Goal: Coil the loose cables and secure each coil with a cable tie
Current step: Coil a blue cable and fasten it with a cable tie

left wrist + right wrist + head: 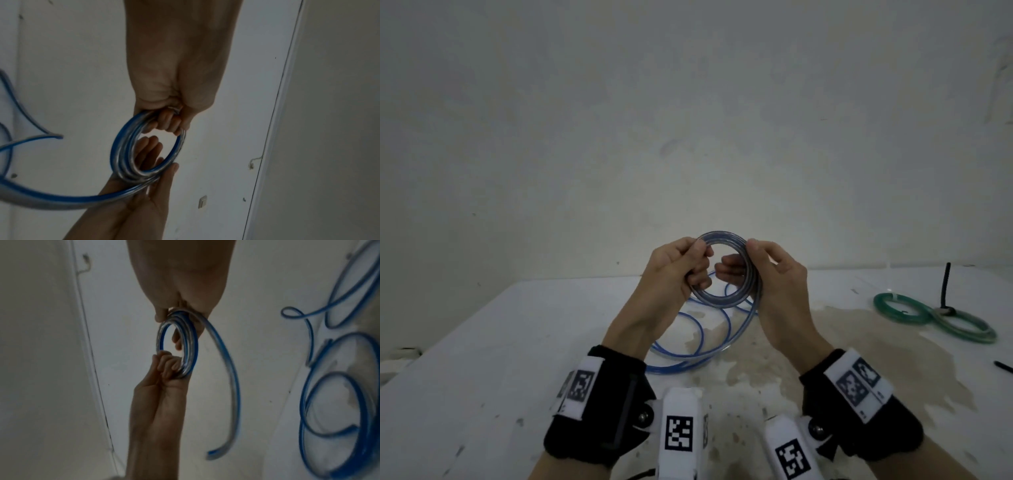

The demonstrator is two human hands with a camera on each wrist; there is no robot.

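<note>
From the head camera, both hands are raised above a white table in front of a pale wall. Between them is a small coil of clear cable with a blue stripe, held upright off the table. The left hand has its fingers curled around the coil's left side, thumb on top. The right hand pinches the right side between the thumb and the fingers behind it. The rest of the blue cable hangs down from the coil and lies in loose loops on the table under the wrists, over a brownish stain. Well to the right lie two green coils tied side by side, with a black cable tie sticking up where they meet. Another black strip lies near the right edge.

From the left wrist camera, the left hand is closed tight on the top of the coil, with several turns bunched in its curled fingers. The right hand cups the lower side, fingers fairly straight behind the ring and thumb lying along the front. A free length leaves the coil to the left.

From the right wrist camera, the right hand nips the coil at the top between thumb and fingers. The left hand grips it from below with curled fingers. A loose tail curves down to a cut end, and blurred loops lie on the table at the right.
</note>
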